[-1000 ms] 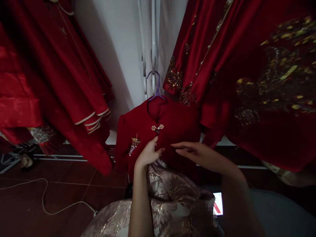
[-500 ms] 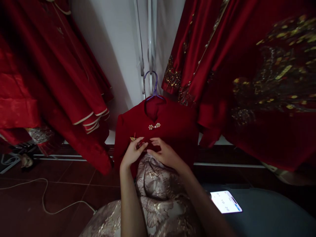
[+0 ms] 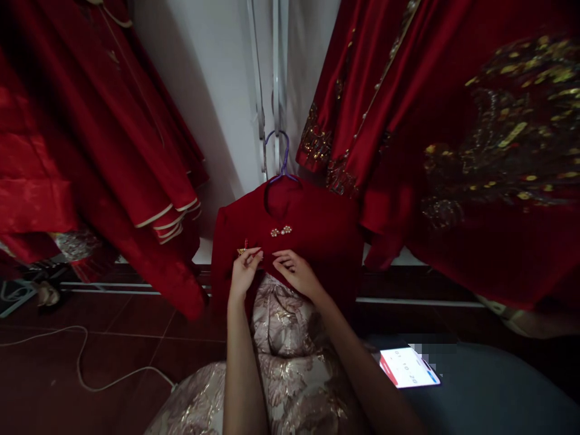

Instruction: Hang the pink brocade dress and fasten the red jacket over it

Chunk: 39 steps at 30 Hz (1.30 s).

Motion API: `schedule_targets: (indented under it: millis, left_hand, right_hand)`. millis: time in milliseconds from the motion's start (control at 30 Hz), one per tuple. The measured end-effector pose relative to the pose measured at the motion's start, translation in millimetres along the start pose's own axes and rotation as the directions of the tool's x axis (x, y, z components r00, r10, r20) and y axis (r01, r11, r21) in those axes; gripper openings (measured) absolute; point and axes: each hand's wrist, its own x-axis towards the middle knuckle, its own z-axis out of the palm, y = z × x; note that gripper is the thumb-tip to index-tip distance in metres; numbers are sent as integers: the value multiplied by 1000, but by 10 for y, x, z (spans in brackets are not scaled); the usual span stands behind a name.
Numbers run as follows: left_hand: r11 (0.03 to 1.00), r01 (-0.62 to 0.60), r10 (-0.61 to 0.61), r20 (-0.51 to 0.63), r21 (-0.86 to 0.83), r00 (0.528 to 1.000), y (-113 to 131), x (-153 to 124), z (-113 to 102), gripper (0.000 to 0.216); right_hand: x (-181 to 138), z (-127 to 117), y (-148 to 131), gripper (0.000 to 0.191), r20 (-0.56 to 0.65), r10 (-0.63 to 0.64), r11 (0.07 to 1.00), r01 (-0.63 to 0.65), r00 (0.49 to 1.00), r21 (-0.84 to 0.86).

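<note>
Both hands, left hand (image 3: 244,275) and right hand (image 3: 296,273), pinch the red jacket (image 3: 317,232), fingers clamped on cloth

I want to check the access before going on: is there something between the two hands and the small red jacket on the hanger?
Nothing visible. The left hand and right hand both rest directly on the front of the red jacket, below its pearl clasp. The left fingers partly cover a gold brooch there.

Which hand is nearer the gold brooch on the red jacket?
Left. The left hand has its fingertips right at the gold brooch, partly covering it. The right hand rests on the red jacket further right, below the pearl clasp.
</note>
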Motion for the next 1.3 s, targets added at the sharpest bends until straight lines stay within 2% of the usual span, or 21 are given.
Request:
schedule_targets:
  millis: [67,200,333,433,500,600,633,700,767,900,1000,1067,1200,1300]
  left_hand:
    - [998,40,-35,109,-43,993,100,-62,-92,37]
    - [989,128,-97,312,-80,945,169,-157,-162,35]
    - [988,134,-98,344,-82,934,135,-176,-115,31]
    - [991,114,-87,296,-75,951,90,-137,-69,30]
    - [998,56,-46,224,-35,974,53,-88,-65,27]
    - [989,-127,128,-7,69,992,-37,7,-110,18]
    - [975,-192,204,-111,109,973,-79,39,-133,17]
    - [945,-271,315,-288,184,904,-174,92,-179,21]
    - [931,-279,350,-359,236,865,-268,124,-207,26]
    - [929,-250,331,-313,272,890,-354,121,-204,28]
    - [902,-263,381,-343,342,859,-321,98,-191,30]
    - [887,-294,408,-307,356,860,-289,89,-188,31]
    - [917,-330,372,-181,224,910,-249,90,-170,32]
    - [942,-308,330,-207,134,921,-225,89,-140,24]
  right_hand:
    - [-23,20,-83,30,-52,13,1000,-13,999,-3]
    - [-57,160,-89,48,-199,15,998,-26,980,-52]
    - [-57,258,10,46,-205,34,999,-27,978,34]
    - [-33,255,59,40,-188,47,995,-31,981,90]
    - [-11,231,78,33,-162,57,995,-43,985,91]
    - [18,194,95,23,-136,75,992,-60,988,111]
    - [24,186,97,23,-140,77,991,-60,987,120]
    - [29,176,93,24,-154,68,991,-50,986,121]
    - [27,172,76,26,-163,51,994,-34,985,102]
    - [20,166,32,26,-168,29,997,-17,985,71]
    - [21,152,20,25,-191,20,998,-8,981,67]
    - [22,145,20,25,-184,16,998,-4,983,68]
    - [16,146,2,25,-160,18,996,-5,987,85]
    - [7,158,-32,25,-174,25,995,-9,985,95]
